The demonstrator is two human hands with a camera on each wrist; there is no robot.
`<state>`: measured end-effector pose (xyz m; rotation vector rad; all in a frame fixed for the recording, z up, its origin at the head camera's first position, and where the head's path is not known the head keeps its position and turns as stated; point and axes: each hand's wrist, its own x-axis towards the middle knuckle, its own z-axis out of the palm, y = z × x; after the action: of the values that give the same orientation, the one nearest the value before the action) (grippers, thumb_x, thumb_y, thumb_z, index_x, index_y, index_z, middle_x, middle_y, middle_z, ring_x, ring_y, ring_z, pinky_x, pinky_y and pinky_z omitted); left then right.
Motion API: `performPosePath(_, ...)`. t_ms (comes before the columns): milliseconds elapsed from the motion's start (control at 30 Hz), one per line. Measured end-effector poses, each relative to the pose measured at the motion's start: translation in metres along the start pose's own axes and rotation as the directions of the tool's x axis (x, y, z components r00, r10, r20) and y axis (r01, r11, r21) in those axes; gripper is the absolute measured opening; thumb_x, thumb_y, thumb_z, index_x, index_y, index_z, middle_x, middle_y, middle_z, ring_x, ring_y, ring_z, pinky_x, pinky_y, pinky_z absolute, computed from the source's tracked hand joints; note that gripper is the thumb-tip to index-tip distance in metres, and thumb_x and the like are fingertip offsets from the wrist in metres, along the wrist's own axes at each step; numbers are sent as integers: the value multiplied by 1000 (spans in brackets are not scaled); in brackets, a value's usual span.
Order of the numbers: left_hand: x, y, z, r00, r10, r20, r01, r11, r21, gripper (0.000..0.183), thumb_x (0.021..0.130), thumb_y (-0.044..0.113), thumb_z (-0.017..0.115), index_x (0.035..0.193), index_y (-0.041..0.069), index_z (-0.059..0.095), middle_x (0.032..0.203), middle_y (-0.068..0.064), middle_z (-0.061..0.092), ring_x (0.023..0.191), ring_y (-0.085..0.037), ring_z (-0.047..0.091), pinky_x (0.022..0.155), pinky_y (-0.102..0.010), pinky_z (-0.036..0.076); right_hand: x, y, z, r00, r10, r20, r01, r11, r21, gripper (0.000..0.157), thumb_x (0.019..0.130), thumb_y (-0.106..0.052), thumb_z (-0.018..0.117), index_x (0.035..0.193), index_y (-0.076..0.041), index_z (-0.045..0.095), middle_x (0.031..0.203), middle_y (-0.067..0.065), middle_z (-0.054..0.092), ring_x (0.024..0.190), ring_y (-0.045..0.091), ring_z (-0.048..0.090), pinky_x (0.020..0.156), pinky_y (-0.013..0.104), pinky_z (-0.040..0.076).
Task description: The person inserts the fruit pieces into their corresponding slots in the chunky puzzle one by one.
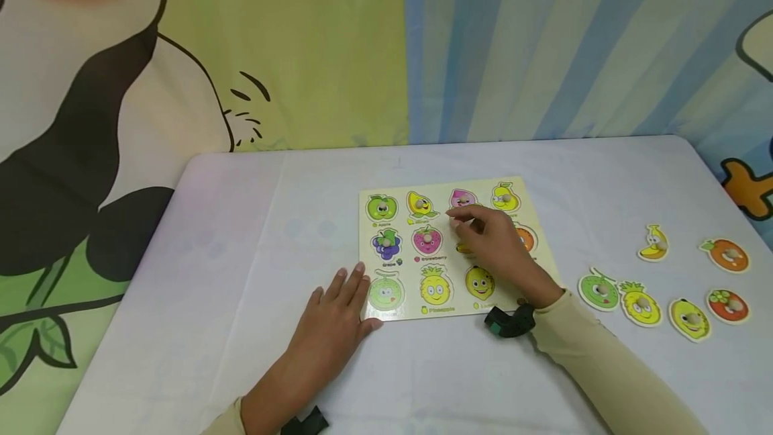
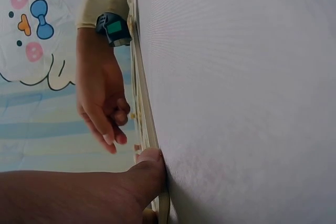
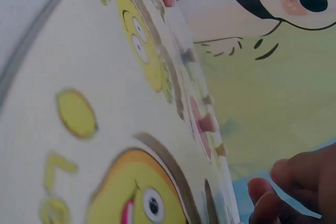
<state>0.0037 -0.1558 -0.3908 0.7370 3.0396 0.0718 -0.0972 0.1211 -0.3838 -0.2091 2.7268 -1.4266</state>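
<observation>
A fruit puzzle board [image 1: 404, 297] lies on the table. Knobbed pieces sit in its upper part, among them an apple [image 1: 382, 207], a mango [image 1: 421, 205], a pear [image 1: 505, 197], grapes [image 1: 386, 244] and a strawberry [image 1: 427, 241]. My left hand [image 1: 333, 327] rests at the lower left corner, fingers extended, thumb [image 2: 149, 163] against the board's edge. Just below the pink peach [image 1: 463, 198], my right hand [image 1: 496, 244] hovers over the board with loosely bent fingers [image 3: 294, 182] and nothing in them. It covers parts of the middle row and the lower right corner.
Loose pieces lie right of the board: a banana [image 1: 653, 244], an orange [image 1: 727, 256], a melon [image 1: 598, 291], a pineapple [image 1: 640, 306], a lemon [image 1: 690, 320] and a tomato [image 1: 727, 306]. A cartoon-printed cloth [image 1: 290, 52] hangs behind the white table [image 1: 241, 301].
</observation>
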Motion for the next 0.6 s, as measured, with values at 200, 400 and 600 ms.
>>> performPosePath(200, 0, 0, -2, 1000, -6, 7, 6, 1000, 9, 72, 87, 45, 70, 139, -2, 51, 147, -17, 43, 132, -39, 43, 88, -56, 48, -2, 2, -27, 996, -35, -85, 32, 999, -36, 26, 98, -18, 60, 121, -8, 68, 101, 9, 66, 60, 19, 50, 50, 25, 40)
performPosePath(400, 2, 1, -3, 1000, -9, 6, 9, 1000, -5, 73, 86, 45, 70, 139, -1, 51, 148, -17, 42, 132, -39, 42, 89, -56, 47, -6, 11, -56, 986, -35, -161, 28, 999, -45, 30, 99, -23, 59, 120, -4, 67, 100, 13, 65, 56, 20, 47, 45, 26, 39)
performPosePath(600, 0, 1, -2, 1000, -9, 21, 9, 1000, -4, 72, 87, 45, 70, 139, -1, 51, 147, -17, 43, 132, -39, 42, 89, -55, 47, -10, 71, -75, 965, -23, -261, -10, 992, -127, 47, 95, -53, 53, 124, -18, 68, 107, 4, 65, 65, 20, 55, 47, 26, 43)
